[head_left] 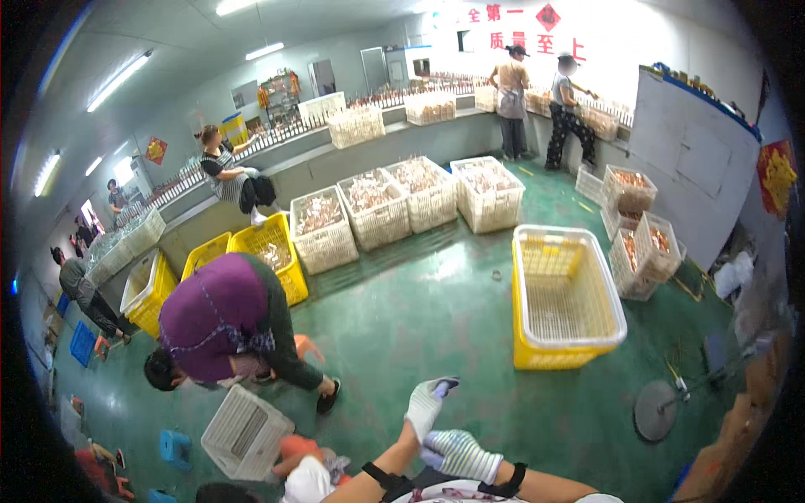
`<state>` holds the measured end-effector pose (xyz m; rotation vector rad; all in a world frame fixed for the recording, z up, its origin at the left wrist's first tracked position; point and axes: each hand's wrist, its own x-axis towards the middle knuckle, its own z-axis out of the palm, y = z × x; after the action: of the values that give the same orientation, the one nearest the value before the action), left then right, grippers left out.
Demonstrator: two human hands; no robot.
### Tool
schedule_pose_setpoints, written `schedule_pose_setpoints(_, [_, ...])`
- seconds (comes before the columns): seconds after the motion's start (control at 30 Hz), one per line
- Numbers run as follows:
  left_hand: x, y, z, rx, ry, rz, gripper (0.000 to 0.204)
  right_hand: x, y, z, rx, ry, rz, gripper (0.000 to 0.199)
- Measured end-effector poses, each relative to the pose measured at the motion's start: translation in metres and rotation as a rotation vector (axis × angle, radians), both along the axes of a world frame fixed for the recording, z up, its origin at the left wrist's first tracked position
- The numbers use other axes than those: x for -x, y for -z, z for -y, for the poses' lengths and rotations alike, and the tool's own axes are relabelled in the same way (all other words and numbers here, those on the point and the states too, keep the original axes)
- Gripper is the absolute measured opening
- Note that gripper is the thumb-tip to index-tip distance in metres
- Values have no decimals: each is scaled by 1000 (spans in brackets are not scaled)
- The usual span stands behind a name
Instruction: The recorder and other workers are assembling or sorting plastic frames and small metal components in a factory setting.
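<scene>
My two hands are low in the middle of the view, both in white knit gloves with blue fingertips. My left hand (428, 405) is raised over the green floor (436, 318), fingers loosely together and pointing up to the right, with nothing in it. My right hand (459, 453) lies just below it, its fingertips at the cuff of the left glove at the wrist. Whether it pinches the cuff is not clear. Both wrists wear black straps.
A person in a purple top (220, 323) bends over a tilted white crate (245, 432) to my left. A white crate on a yellow crate (568, 295) stands ahead right. Filled white crates (377, 208) line the back. A round metal base (656, 409) lies at the right.
</scene>
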<state>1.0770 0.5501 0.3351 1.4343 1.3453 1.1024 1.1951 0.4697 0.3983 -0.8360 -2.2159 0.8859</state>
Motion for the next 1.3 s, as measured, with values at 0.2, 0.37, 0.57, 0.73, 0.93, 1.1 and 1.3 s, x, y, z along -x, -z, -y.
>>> schedule_pose_setpoints(0.2, [22,59,-115,407,-167,667,40,19,-5,-126,99,-124,114,18])
schedule_pose_setpoints(0.37, [33,23,-238,309,-303,735,52,40,22,-225,504,-96,-62,15])
schedule_pose_setpoints(0.57, [91,27,-380,-90,-252,106,65,72,-22,-385,396,-373,-106,20])
schedule_pose_setpoints(0.73, [166,29,-424,96,-93,-80,54,122,-14,-518,377,-636,82,28])
schedule_pose_setpoints(0.93, [264,81,-343,578,-646,90,35,151,64,-669,510,-353,174,28])
schedule_pose_setpoints(1.1, [373,148,-353,891,-624,-1,42,121,165,-766,500,182,406,34])
schedule_pose_setpoints(1.3, [459,117,-464,1086,-175,-401,49,-51,328,-762,436,286,943,29])
